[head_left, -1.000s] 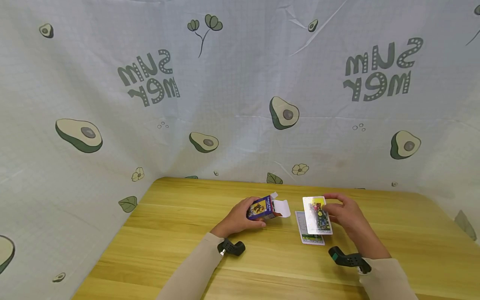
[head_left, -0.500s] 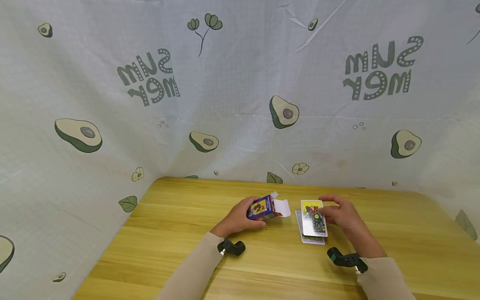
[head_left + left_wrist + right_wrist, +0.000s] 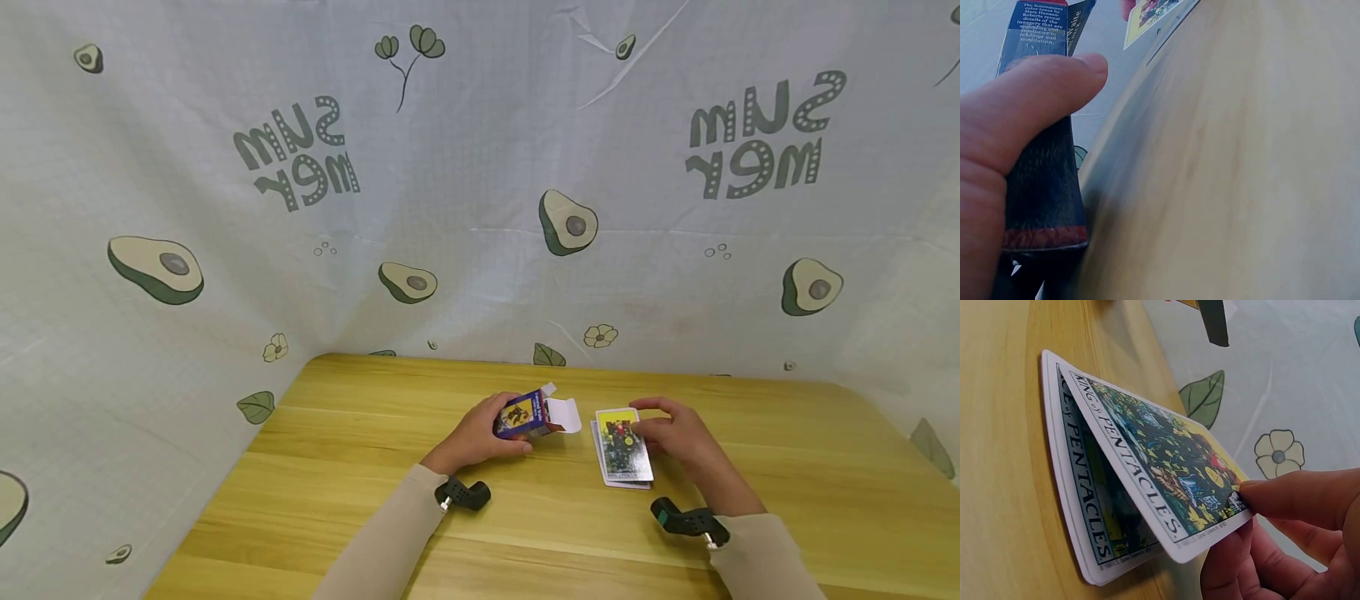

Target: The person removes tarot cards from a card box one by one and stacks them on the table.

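Note:
My left hand (image 3: 476,435) grips a dark blue tarot card box (image 3: 516,417), thumb along its side. The box lies tilted with its open end and white flap (image 3: 564,415) to the right. My right hand (image 3: 681,435) pinches a King of Pentacles tarot card (image 3: 624,450) at its right edge, between thumb and fingers. In the right wrist view the card slants over a face-up tarot card (image 3: 1085,487) lettered "of Pentacles", one edge low against it and the held side raised. That lower card lies on the table, mostly covered.
The wooden table (image 3: 360,467) stretches out on both sides of the hands. A pale curtain (image 3: 480,167) printed with avocados hangs behind it and along its left side. Each wrist wears a black camera mount, the left mount (image 3: 463,495) and the right mount (image 3: 686,518).
My right hand has moved left and down with the King of Pentacles, which now nearly covers the card on the table. My left hand and the box have stayed put.

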`<state>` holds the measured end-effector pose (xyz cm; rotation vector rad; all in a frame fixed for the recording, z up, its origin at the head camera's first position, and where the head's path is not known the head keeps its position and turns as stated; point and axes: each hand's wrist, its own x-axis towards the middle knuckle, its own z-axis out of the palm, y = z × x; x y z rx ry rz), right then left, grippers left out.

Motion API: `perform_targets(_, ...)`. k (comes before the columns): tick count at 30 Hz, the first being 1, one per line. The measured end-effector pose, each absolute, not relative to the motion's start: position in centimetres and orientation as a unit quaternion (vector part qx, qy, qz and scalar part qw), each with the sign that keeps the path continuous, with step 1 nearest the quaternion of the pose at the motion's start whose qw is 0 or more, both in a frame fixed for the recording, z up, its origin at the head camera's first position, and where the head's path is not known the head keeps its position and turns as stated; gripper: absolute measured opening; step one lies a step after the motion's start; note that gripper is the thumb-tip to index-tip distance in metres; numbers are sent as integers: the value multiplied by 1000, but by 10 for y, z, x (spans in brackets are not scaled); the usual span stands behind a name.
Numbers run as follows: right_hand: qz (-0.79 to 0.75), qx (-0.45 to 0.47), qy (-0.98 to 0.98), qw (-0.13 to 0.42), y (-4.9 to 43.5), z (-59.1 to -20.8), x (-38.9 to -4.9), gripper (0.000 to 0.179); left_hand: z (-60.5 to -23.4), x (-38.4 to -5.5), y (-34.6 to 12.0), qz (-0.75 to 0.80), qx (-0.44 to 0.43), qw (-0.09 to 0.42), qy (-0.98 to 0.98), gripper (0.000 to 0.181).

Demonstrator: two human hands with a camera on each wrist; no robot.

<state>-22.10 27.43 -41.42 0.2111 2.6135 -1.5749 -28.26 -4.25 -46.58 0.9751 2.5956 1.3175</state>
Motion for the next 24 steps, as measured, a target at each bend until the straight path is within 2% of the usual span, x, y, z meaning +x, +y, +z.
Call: perform_targets(24, -470, 81, 879, 22, 271, -420, -223, 43, -464, -281, -42, 437, 309, 44, 844, 77)
